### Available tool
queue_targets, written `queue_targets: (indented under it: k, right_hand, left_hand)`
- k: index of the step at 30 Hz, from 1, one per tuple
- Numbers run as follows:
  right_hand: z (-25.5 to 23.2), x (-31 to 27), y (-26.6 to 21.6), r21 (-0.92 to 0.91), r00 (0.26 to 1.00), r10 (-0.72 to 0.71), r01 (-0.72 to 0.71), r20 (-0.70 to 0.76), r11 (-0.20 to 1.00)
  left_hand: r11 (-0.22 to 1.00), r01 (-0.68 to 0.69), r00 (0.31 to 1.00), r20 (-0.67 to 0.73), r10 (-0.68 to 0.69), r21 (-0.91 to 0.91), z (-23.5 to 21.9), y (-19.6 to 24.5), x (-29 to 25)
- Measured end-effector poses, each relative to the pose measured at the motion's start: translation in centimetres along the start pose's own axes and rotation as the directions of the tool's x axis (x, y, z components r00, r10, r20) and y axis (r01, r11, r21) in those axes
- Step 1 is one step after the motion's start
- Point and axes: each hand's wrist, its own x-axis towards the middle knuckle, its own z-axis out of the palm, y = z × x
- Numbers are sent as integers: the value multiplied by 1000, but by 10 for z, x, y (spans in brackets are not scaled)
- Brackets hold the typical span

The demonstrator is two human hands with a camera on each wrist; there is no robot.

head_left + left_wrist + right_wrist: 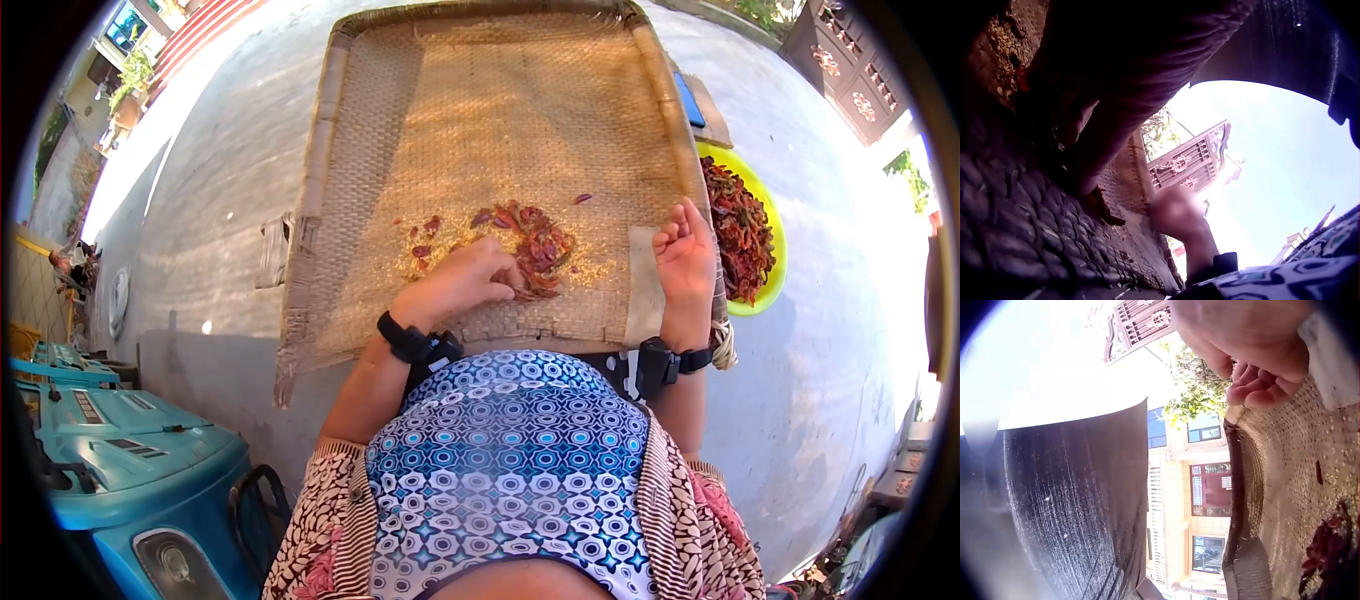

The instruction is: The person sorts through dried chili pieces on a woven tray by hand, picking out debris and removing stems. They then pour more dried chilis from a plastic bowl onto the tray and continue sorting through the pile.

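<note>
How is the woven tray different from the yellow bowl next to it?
The woven tray is tan, while the yellow bowl is bright yellow-green. The tray has four sides; the bowl is round. The tray looks much bigger than the bowl. The tray has a small pile of red chillies and lots of bare space; the bowl looks full. Both hold red chillies.

Left hand [463,281] palm-down; grip unclear

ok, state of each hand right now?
Left hand: down at the red peppers; whether it's pinching any can't be told.
Right hand: open, loosely curled, nothing visible in it.
</note>
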Motion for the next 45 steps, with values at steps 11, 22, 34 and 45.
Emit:
queue_targets:
  k: [11,22,34,45]
  right_hand:
    - [61,-37,58,-837,789,490,55,370,544]
    - [71,-42,75,-781,805,446,35,391,623]
    - [5,12,-13,212,990,-107,125,-96,969]
    - [55,-36,44,-939,861,388,252,328,236]
  left_hand:
    - [984,-179,974,-140,180,16,3,-2,1]
    - [722,-6,976,-161,-146,-692,0,21,9]
    - [999,50,980,-192,-49,3,3,14,20]
    - [984,30,993,-115,-9,177,6,15,22]
